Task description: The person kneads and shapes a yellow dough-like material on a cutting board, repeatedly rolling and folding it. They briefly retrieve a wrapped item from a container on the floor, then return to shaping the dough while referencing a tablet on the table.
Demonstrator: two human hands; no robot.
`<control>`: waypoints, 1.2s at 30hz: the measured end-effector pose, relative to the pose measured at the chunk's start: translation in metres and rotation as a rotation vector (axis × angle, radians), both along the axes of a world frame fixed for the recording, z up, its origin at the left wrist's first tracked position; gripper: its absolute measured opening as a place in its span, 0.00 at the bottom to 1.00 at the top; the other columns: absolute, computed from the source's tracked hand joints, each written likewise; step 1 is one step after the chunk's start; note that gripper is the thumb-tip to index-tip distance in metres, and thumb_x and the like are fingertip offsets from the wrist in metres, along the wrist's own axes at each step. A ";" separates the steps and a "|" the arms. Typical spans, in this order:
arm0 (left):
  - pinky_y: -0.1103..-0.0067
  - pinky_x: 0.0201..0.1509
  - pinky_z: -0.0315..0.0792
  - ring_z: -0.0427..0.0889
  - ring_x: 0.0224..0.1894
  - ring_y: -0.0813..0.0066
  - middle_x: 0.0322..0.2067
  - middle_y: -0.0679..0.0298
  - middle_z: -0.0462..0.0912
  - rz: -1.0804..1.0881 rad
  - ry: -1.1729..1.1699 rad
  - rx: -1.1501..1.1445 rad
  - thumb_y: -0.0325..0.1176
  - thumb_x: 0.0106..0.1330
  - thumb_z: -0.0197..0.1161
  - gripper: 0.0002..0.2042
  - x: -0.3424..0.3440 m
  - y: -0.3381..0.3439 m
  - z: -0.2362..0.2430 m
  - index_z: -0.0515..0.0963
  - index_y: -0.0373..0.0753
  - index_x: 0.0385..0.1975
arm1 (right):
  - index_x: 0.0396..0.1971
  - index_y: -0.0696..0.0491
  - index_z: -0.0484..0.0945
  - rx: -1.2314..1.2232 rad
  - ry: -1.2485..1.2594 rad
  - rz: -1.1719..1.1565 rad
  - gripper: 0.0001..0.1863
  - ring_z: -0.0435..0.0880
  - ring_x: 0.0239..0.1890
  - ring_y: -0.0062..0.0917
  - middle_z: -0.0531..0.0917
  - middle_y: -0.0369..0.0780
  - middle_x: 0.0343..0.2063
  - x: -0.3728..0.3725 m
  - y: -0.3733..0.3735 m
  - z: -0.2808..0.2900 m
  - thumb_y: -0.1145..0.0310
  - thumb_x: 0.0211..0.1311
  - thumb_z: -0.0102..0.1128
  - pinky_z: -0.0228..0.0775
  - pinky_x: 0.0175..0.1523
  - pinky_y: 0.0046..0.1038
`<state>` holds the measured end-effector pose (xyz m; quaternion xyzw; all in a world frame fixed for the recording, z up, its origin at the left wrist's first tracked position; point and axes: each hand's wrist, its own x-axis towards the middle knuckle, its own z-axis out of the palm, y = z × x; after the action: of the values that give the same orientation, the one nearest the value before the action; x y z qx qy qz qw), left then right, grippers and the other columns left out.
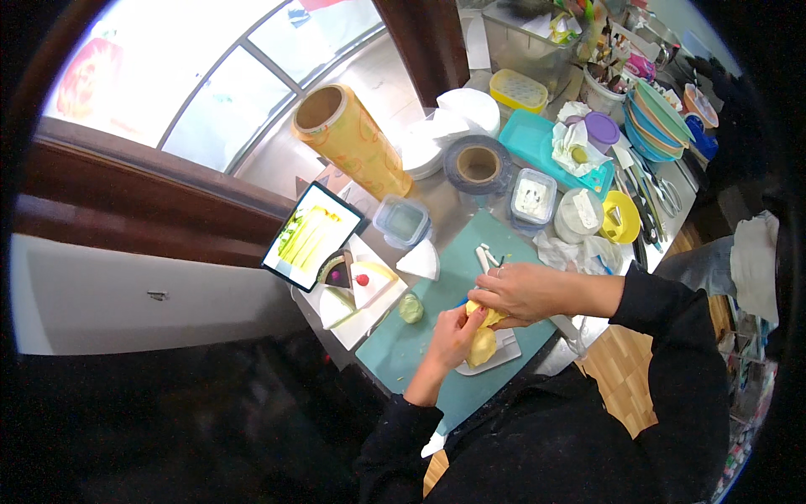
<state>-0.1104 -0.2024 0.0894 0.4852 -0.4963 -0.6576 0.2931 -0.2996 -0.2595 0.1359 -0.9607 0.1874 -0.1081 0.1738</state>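
Note:
Both of my hands meet over the green work mat (382,357), fingers closed on a soft yellow lump (483,346) that looks like clay or dough. My left hand (454,338) grips it from the near left, while my right hand (522,294) pinches its upper part. Below the lump lies a flat white device or plate (506,354), partly hidden. A small pale green ball (410,308) rests to the left of my hands. Beyond it is a white wedge (419,262). Small white sticks (483,259) lie just past my right hand.
At the left stand a lit tablet (311,235) and a white board with model cake slices (369,286). Behind are a large film roll (353,139), a tape roll (477,164) and clear tubs (402,220). Stacked bowls (651,126), a yellow bowl (620,220) and tools crowd the right.

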 end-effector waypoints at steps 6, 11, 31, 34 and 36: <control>0.82 0.19 0.60 0.66 0.17 0.86 0.14 0.67 0.72 -0.066 -0.028 -0.114 0.35 0.61 0.54 0.12 0.010 0.018 0.029 0.74 0.30 0.25 | 0.31 0.55 0.66 0.069 -0.001 0.201 0.19 0.78 0.20 0.34 0.72 0.39 0.20 0.002 -0.002 0.015 0.55 0.51 0.57 0.70 0.23 0.30; 0.82 0.21 0.65 0.73 0.19 0.83 0.17 0.64 0.77 -0.094 0.112 -0.009 0.34 0.62 0.52 0.12 0.013 0.029 0.048 0.74 0.30 0.25 | 0.25 0.55 0.67 0.095 -0.146 0.289 0.16 0.76 0.16 0.34 0.72 0.38 0.13 0.005 0.000 0.025 0.56 0.50 0.57 0.67 0.19 0.31; 0.75 0.33 0.71 0.77 0.27 0.67 0.22 0.56 0.76 0.734 0.370 0.164 0.53 0.68 0.30 0.25 0.037 0.030 0.021 0.67 0.38 0.39 | 0.59 0.54 0.56 -0.127 0.096 -0.800 0.35 0.71 0.45 0.39 0.68 0.49 0.44 0.016 -0.050 -0.076 0.75 0.47 0.57 0.66 0.48 0.36; 0.75 0.43 0.69 0.76 0.39 0.68 0.36 0.56 0.76 0.818 0.321 0.105 0.50 0.69 0.31 0.23 0.028 0.027 0.019 0.66 0.37 0.46 | 0.58 0.53 0.58 0.571 -0.384 -0.395 0.35 0.74 0.43 0.36 0.69 0.47 0.45 0.034 0.009 -0.022 0.67 0.48 0.63 0.69 0.45 0.33; 0.74 0.54 0.65 0.71 0.50 0.70 0.48 0.57 0.70 0.783 0.396 0.078 0.45 0.70 0.35 0.23 0.020 0.029 0.023 0.63 0.31 0.52 | 0.56 0.53 0.62 0.761 -0.453 -0.394 0.34 0.76 0.40 0.35 0.71 0.47 0.44 0.047 0.040 0.002 0.65 0.48 0.65 0.70 0.45 0.33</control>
<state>-0.0908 -0.1733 0.1122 0.5119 -0.1839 -0.5956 0.5911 -0.2525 -0.2199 0.1383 -0.7275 0.3495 -0.2693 0.5254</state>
